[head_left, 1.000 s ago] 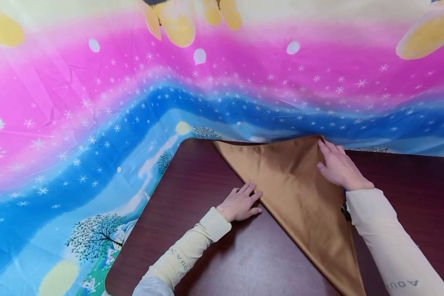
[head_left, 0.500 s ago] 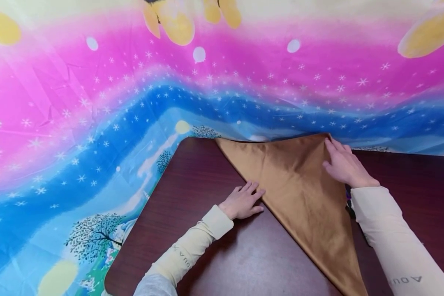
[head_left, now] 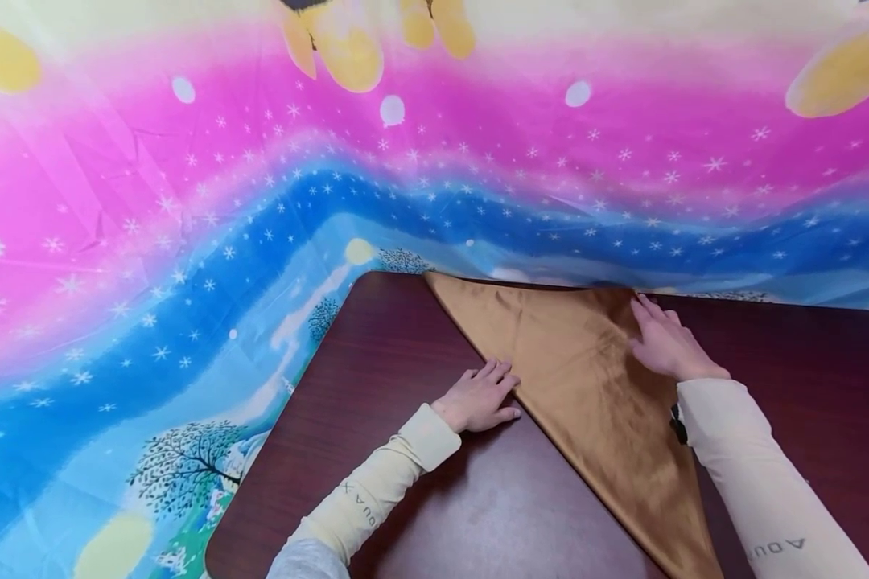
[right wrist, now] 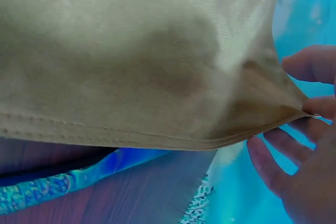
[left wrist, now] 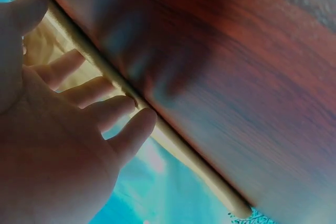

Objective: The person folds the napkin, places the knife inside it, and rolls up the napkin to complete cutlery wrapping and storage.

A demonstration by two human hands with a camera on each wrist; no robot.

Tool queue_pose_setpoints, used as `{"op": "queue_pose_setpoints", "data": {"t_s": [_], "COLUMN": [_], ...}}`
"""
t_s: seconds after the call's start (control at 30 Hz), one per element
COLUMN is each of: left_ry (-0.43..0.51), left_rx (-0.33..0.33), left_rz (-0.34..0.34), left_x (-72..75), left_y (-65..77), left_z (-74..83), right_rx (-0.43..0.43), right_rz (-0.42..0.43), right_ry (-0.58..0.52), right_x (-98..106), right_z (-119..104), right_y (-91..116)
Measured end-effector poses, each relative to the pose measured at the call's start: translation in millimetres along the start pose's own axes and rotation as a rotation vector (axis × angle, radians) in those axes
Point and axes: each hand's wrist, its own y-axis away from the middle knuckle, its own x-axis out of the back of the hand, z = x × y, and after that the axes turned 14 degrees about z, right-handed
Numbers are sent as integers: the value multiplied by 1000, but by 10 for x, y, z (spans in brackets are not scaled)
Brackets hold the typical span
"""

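As our right grip (head_left: 675,342) comes down, the corner of the brown cloth (head_left: 565,362) that stood up against the patterned backdrop (head_left: 188,201) half a second ago now sits about level with the far edge of the table (head_left: 319,386). We read this as the lifted side being lowered toward the tabletop, though it is not yet smooth: creases still run through the cloth near that corner. Meanwhile our left grip (head_left: 475,398) has hardly moved, and the diagonal edge keeps its line, which we judge a useful anchor while the other side shifts.

Relative to the right grip, the cloth lies mostly to the left and toward us. We pinch its corner at the fingertips, and the right wrist view shows the stitched hem drawn up to them, with table and backdrop visible past it, so we take this corner to be off the table. Exactly which fingers do the pinching we cannot tell.

Our left grip holds nothing; its fingers are extended and spread, their tips resting at the rounded diagonal edge. That edge slants from the table's far edge, a little right of the far left corner, toward the near edge, which is out of view.
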Motion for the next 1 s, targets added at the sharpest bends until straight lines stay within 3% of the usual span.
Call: {"op": "queue_pose_setpoints", "data": {"t_s": [0.6, 0.83, 1.0], "left_ry": [19, 18, 16], "left_rx": [12, 6, -2], "left_rz": [-20, -8, -6], "left_x": [23, 24, 29], "left_y": [9, 28, 32], "left_z": [2, -10, -9], "right_rx": [-88, -165, -172], "right_rz": [-82, -128, -115], "right_ry": [32, 64, 59], "right_x": [-50, -54, -86], "right_z": [135, 169, 201], "right_y": [82, 159, 182]}}
